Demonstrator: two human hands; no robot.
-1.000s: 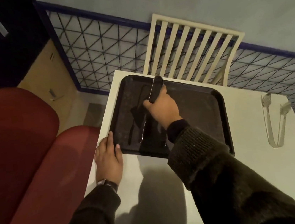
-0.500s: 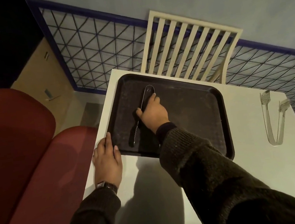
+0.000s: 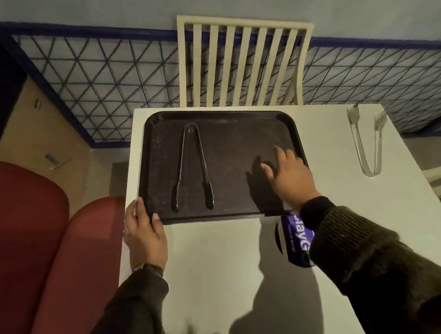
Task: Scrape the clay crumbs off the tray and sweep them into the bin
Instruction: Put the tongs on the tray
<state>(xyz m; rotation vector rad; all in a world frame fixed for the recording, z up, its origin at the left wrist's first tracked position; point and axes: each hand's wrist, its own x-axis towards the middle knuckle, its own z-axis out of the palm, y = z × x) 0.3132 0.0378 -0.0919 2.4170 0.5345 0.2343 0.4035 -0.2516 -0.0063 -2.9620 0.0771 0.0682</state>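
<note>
Pinching the near-left corner of the dark tray (image 3: 239, 148), the left hand (image 3: 144, 231) holds it at the left edge of the white table (image 3: 213, 278). The right hand (image 3: 290, 177) is open and empty, fingers spread over the tray's right side. Black tongs (image 3: 189, 168) lie loose on the tray's left half. No bin is visible, and crumbs are too small to make out. Tilting the tray would likely send the tongs sliding off with the crumbs.

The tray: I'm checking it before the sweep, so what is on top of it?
Dark tongs lie open on the tray; the right hand covers its near right corner. Crumbs are too small to tell.
</note>
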